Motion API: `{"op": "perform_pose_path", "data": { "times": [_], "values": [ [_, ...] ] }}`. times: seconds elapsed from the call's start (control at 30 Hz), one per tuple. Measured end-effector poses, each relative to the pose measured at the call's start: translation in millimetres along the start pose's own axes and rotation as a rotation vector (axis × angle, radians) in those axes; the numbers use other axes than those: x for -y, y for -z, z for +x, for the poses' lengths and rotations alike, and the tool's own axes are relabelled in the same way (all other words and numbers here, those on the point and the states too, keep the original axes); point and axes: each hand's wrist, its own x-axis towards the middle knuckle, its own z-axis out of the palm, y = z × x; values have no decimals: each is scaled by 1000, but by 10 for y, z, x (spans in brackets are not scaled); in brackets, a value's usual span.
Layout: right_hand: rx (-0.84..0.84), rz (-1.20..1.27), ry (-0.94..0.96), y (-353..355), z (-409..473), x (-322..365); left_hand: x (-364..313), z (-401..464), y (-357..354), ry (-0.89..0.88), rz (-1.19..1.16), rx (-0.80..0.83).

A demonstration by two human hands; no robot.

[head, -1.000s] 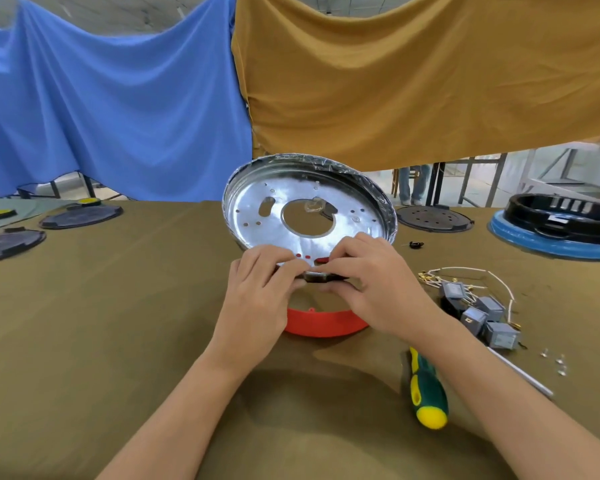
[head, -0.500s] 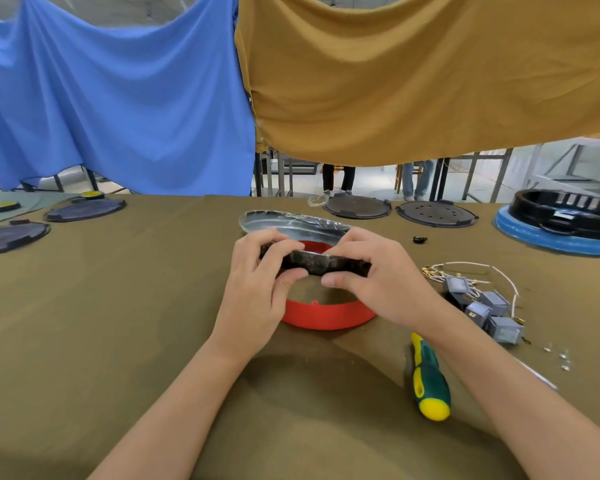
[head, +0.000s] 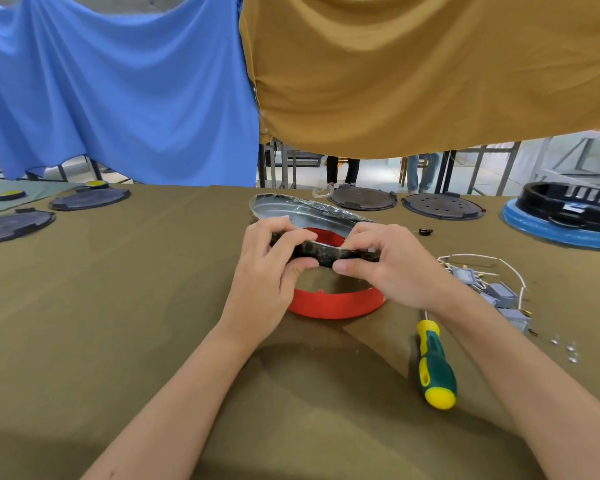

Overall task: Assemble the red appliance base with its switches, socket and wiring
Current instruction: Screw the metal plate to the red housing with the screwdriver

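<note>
The red appliance base [head: 336,304] lies on the olive cloth in the middle of the table, a ring with its near wall showing. Over it I hold a silver metal pan [head: 302,211], tipped nearly flat with its far rim raised. My left hand [head: 267,268] pinches the pan's dark near rim [head: 323,254] from the left. My right hand [head: 388,265] pinches the same rim from the right. A bundle of grey switches [head: 499,294] with white wiring [head: 482,258] lies to the right of the base.
A green and yellow screwdriver [head: 435,370] lies near my right forearm. Small screws [head: 565,346] sit at the right. Dark round plates [head: 361,197] line the far edge and the left side [head: 13,225]. A black part on a blue ring [head: 565,213] stands far right.
The pan stood upright facing me a second ago. Both hands have tipped it down toward flat over the red base and still grip its near rim.
</note>
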Motion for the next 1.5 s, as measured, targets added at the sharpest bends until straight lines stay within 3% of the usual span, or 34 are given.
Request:
{"op": "perform_pose_path", "data": {
  "times": [0.1,0.17,0.27,0.37,0.43,0.6,0.97,1.2,1.5],
  "values": [
    [-8,5,1,-14,1,13,21,11,22,11,-60,-24],
    [-20,3,5,-41,-10,13,45,21,47,124,-131,-90],
    [-6,-38,18,-84,-29,1,113,17,59,515,-160,-186],
    [14,-124,48,-110,-37,3,231,-20,9,940,-122,-42],
    [16,-198,74,-117,-45,11,268,-48,-27,1098,-114,91],
    [-37,-185,106,-77,-62,25,318,-56,-59,1100,-82,221],
    [38,-213,81,-129,-72,9,285,-41,-29,1179,-404,90],
    [-30,-224,104,-88,-70,12,226,-4,22,1259,-721,43],
    [-29,-204,90,-112,-60,3,204,9,-3,1189,-793,27]
  ]
}}
